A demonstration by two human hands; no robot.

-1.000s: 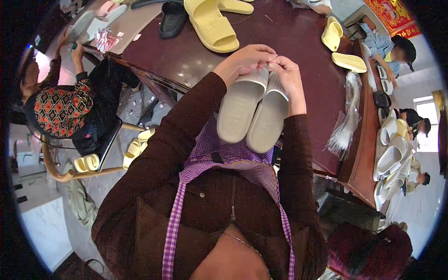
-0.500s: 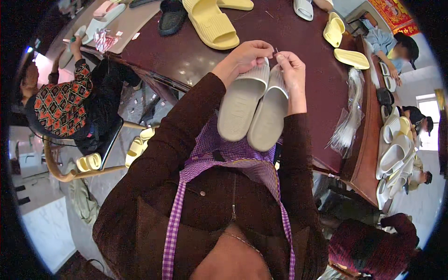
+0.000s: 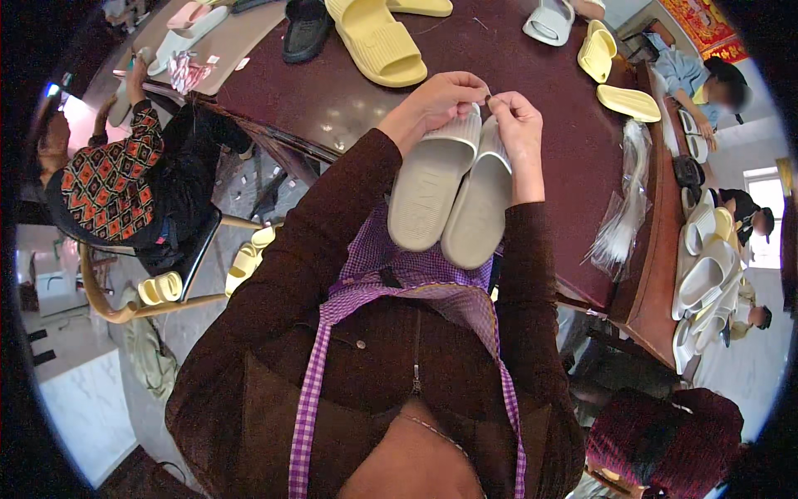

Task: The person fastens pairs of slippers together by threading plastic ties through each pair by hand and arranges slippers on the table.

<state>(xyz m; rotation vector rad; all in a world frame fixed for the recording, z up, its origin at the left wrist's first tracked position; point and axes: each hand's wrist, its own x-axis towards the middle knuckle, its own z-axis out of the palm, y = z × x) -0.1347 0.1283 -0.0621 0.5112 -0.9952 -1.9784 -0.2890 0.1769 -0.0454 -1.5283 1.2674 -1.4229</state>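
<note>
A pair of grey-beige slide slippers (image 3: 430,193) hangs side by side at the table's near edge, soles toward my lap, with paler ribbed straps at the far end. Over the straps, my left hand (image 3: 445,98) is closed in a pinch, fingers curled by the left slipper. Almost touching it, my right hand (image 3: 517,125) pinches with thumb and forefinger beside the right slipper's strap. Whatever thin thing lies between the fingertips is too small to make out. A purple checked apron (image 3: 378,254) lies behind the slippers' heels.
Yellow slippers (image 3: 378,41) and a black slipper (image 3: 306,32) lie on the dark red table (image 3: 332,108). At right are a clear plastic bag of thin white strands (image 3: 622,204) and a row of piled pale slippers (image 3: 706,279). A person in a patterned top (image 3: 112,179) sits at left.
My fingertips have drawn slightly closer together, and the thin tip that stuck up between them no longer shows. At the far right of the table, a pale slipper has shifted nearer.
</note>
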